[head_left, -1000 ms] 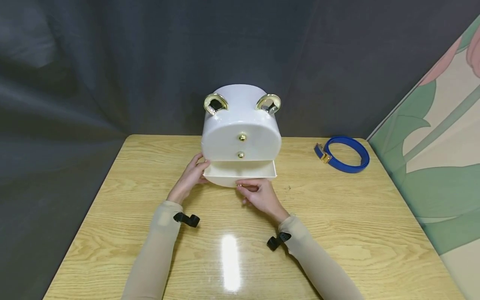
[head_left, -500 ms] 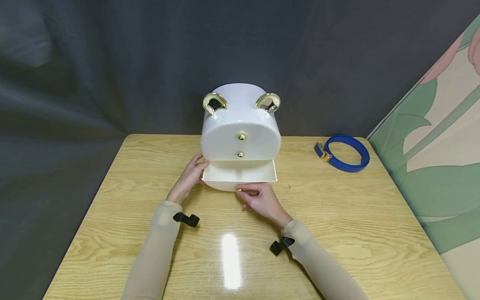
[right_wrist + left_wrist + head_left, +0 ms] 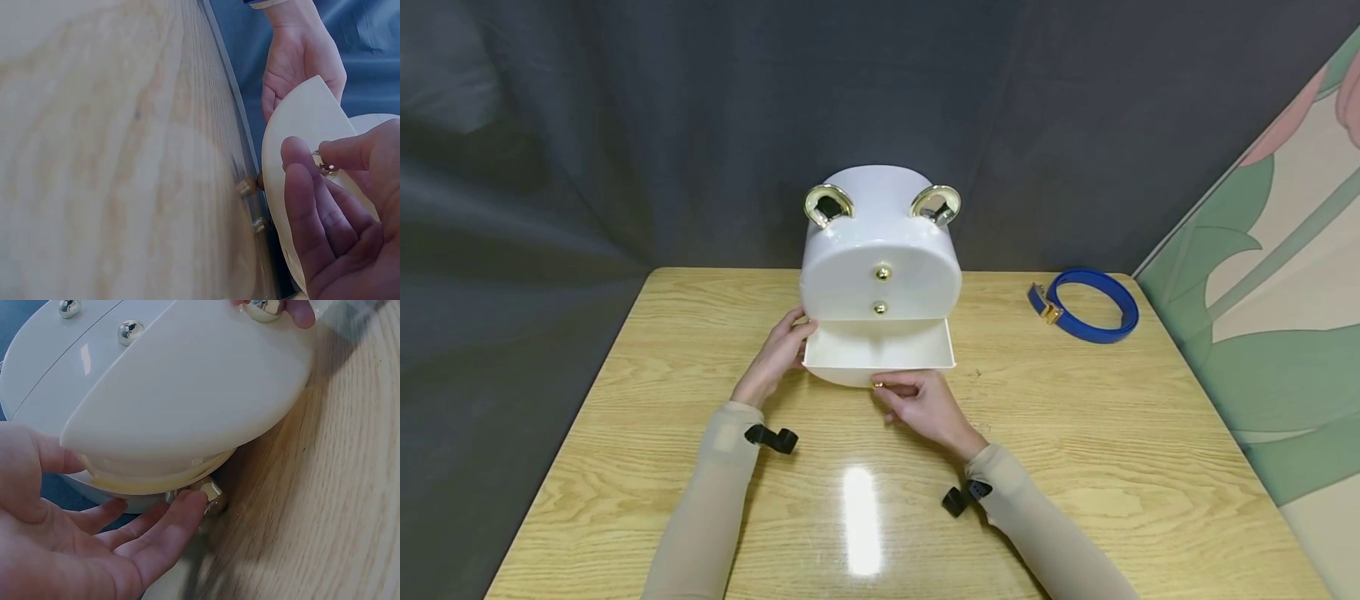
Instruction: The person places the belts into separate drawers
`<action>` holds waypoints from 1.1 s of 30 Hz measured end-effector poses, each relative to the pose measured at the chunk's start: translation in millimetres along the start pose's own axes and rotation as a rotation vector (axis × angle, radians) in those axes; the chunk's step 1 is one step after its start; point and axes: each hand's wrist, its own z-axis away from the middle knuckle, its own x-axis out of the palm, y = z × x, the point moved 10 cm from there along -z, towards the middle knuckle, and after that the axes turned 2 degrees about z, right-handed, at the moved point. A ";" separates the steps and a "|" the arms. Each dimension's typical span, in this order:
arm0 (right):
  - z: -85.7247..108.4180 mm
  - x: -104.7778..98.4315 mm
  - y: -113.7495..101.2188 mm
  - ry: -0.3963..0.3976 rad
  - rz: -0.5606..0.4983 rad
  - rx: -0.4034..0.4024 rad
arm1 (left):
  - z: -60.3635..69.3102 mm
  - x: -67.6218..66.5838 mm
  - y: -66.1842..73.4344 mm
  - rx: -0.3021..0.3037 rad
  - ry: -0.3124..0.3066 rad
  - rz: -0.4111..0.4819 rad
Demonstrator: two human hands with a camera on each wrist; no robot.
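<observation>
A glossy white round storage box (image 3: 880, 225) with two gold ear-like rings stands at the back of the table. Two gold knobs sit on its upper front. Its bottom drawer (image 3: 880, 346) is pulled out, and its visible inside holds nothing. My right hand (image 3: 921, 408) pinches the gold knob (image 3: 326, 167) on the drawer front between thumb and fingers. My left hand (image 3: 775, 358) holds the box's lower left side, with the thumb by the drawer and the fingers low near a gold foot (image 3: 212, 497).
A coiled blue belt (image 3: 1093, 308) with a gold buckle lies at the table's back right. Dark cloth (image 3: 730, 125) hangs behind the wooden table (image 3: 1075, 467). A floral panel (image 3: 1285, 333) borders its right side.
The bottom drawer has come further out towards me, with my right hand drawing back on its knob. My left hand has stayed at the box's side.
</observation>
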 end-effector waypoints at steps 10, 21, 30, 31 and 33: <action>3.2 1.2 -5.4 -0.040 0.032 -0.038 | 0.1 1.9 -3.4 -0.052 -0.004 0.068; 9.0 3.6 -22.8 -0.165 0.210 -0.081 | 0.9 2.9 -1.2 -0.050 -0.012 0.053; 14.8 -0.4 -42.2 -0.228 0.357 -0.110 | 1.3 2.3 -1.0 -0.048 -0.018 0.056; 15.6 -2.5 -45.9 -0.229 0.373 -0.114 | 1.2 2.3 -0.9 -0.046 -0.020 0.058; 16.9 -8.3 -53.9 -0.224 0.402 -0.124 | 1.4 2.8 -1.2 -0.043 -0.027 0.057</action>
